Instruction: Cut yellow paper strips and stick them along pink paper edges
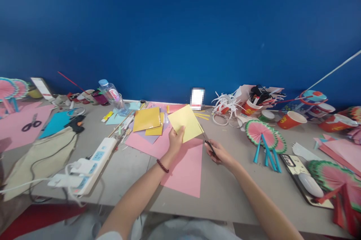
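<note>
My left hand (177, 139) pinches a pale yellow sheet of paper (184, 121) by its near edge, thumb on top, holding it raised and tilted. In my right hand (218, 152) are black-handled scissors (209, 145), their tip pointing at the right corner of the yellow sheet. Whether the blades touch the paper I cannot tell. Below both hands a large pink sheet (186, 174) lies flat on the table. Packs of golden-yellow paper (147, 119) rest just left of the held sheet.
A white power strip (97, 164) with plugs and cables lies left. A water bottle (114, 97) leans near the wall, and a phone (197, 99) stands ahead. Pink paper fans (261, 134), a phone with a mouse (310, 184) on it, and paper cups (291, 119) occupy the right.
</note>
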Demonstrator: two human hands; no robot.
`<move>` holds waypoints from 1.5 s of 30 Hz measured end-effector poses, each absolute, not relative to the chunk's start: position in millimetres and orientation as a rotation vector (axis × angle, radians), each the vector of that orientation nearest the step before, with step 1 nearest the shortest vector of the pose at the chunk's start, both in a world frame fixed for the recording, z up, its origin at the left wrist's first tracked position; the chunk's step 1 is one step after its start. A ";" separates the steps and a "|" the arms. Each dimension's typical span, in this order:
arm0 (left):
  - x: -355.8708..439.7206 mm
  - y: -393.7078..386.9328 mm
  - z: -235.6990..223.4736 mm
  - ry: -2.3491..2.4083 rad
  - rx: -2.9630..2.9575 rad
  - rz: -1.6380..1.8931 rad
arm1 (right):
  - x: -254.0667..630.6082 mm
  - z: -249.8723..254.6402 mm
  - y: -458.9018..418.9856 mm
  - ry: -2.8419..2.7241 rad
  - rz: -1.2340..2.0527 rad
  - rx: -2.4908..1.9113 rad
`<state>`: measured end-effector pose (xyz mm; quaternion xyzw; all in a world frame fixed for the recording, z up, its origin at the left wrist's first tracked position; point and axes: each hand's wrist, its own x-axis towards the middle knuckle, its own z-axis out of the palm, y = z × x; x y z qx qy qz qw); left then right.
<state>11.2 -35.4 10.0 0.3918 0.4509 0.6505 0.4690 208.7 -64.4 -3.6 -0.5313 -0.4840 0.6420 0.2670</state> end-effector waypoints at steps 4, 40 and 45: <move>11.1 -34.9 6.5 1.093 0.969 1.601 | 210.7 -9.0 -62.7 -1.321 1.735 -1.442; 10.9 -33.3 0.3 1.162 0.960 1.590 | 212.2 -10.9 -62.7 -1.342 1.712 -1.426; 10.2 -32.4 -1.6 1.124 0.913 1.608 | 211.9 -9.1 -62.7 -1.349 1.707 -1.436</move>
